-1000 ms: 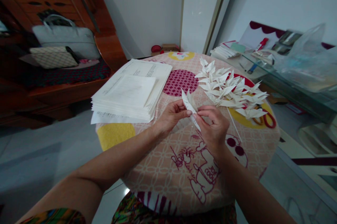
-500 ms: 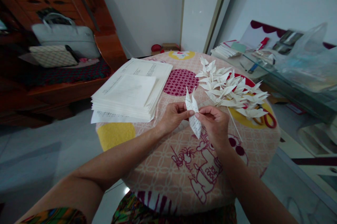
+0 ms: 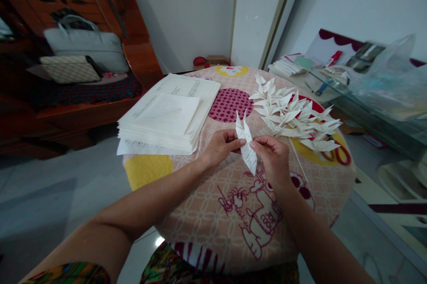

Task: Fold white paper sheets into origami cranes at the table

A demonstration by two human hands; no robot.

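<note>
A partly folded origami piece (image 3: 248, 156), white with printed text, is held above the round table (image 3: 200, 199). Two narrow points stick up at its far end, and one wider point faces me. My left hand (image 3: 223, 145) pinches its left edge between thumb and fingers. From the other side, my right hand (image 3: 273, 154) grips the right edge, thumb on top. Just beyond my right hand lies a heap of folded paper cranes (image 3: 287, 110). To the left of my hands sits a stack of paper sheets (image 3: 160, 119), with a smaller square sheet (image 3: 170, 112) on top.
Scissors with red and orange handles (image 3: 342, 156) lie partly under the cranes, near a thin white stick (image 3: 299, 159). A glass shelf (image 3: 373, 115) at right carries a plastic bag (image 3: 390, 83). On the wooden bench (image 3: 143, 61) at left rests a grey handbag (image 3: 86, 43).
The near point of the folded paper has swung slightly to the right. Both hands keep their pinch on it, and the whole view has shifted a little.
</note>
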